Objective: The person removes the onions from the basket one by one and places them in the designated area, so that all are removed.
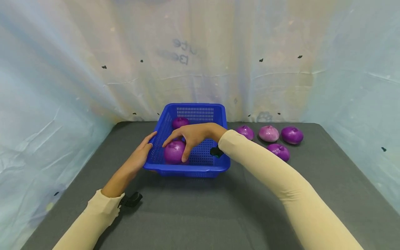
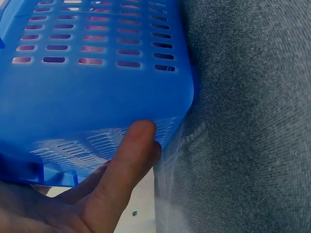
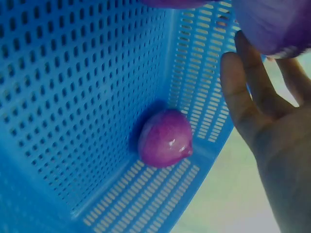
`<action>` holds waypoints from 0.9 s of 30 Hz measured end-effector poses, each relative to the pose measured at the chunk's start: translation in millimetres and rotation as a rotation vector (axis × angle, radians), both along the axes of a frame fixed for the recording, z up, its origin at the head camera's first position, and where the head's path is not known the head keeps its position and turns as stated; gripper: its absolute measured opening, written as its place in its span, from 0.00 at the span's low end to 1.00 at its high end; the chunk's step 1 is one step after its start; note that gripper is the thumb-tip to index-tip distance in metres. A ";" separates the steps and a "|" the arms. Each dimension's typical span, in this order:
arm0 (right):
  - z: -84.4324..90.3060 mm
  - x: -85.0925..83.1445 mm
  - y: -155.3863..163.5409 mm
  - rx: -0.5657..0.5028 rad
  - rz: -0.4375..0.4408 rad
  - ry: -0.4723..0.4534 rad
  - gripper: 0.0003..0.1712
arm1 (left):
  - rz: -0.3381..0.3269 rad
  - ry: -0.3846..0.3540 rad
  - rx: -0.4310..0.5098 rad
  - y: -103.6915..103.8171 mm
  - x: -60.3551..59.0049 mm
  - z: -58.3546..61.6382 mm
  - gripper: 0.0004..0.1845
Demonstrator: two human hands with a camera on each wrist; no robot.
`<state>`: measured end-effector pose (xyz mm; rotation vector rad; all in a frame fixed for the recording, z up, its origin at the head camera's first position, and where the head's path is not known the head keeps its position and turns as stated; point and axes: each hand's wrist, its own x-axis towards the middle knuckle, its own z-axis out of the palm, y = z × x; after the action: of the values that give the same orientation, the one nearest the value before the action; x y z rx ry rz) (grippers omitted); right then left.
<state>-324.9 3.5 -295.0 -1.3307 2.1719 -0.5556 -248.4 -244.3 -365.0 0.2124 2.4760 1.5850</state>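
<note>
A blue perforated plastic basket (image 1: 200, 168) stands on the dark table. My left hand (image 1: 139, 156) grips its left side at the front corner, with fingers (image 2: 127, 162) lying along the outer wall in the left wrist view. Inside the basket, my right hand (image 1: 193, 136) reaches down over a red onion (image 1: 173, 152) near the front left, fingers on its far side and thumb on its right. Another red onion (image 1: 180, 122) lies at the back left, seen also as a purple onion (image 3: 166, 138) in the right wrist view. Part of a further onion (image 3: 177, 2) shows at that view's top edge.
Right of the basket, several red onions lie on the grey cloth (image 1: 200, 215): a pale one (image 1: 268, 133), a dark one (image 1: 292, 135), a nearer one (image 1: 279, 152) and one partly behind the right sleeve (image 1: 245, 132). A plastic sheet (image 1: 200, 83) hangs behind.
</note>
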 end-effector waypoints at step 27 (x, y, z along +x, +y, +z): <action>29.2 25.4 57.3 0.053 0.013 0.192 0.47 | 0.000 -0.039 0.053 1.3 -1.2 -1.4 0.29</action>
<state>-299.5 60.8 -265.8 -1.4191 2.3116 -0.3763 -249.6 -242.9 -366.4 0.1873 2.4074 1.6404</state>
